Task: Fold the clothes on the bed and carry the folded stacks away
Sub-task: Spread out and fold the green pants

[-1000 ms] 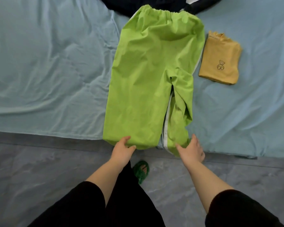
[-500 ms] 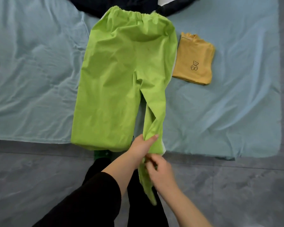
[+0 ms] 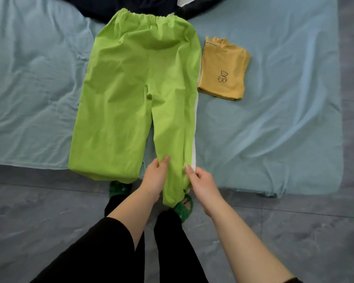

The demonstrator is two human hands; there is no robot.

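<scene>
Lime-green trousers [image 3: 135, 82] lie flat on the light-blue bed sheet [image 3: 274, 129], waistband at the far end, both leg ends hanging over the near edge. My left hand [image 3: 154, 176] pinches the inner side of the right trouser leg near its hem. My right hand [image 3: 201, 180] pinches the outer side of that same leg, where a white stripe runs. A folded mustard-yellow top with a small bear drawing [image 3: 223, 68] lies just right of the trousers.
A dark navy garment [image 3: 143, 6] is heaped at the far end of the bed behind the waistband. Grey tiled floor [image 3: 39, 221] runs along the near bed edge. My feet in green slippers [image 3: 184, 207] stand right at that edge.
The right trouser leg was twisted and bunched; both hands have drawn it straight and flatter. My left hand left the left leg's hem and came across to the right leg.
</scene>
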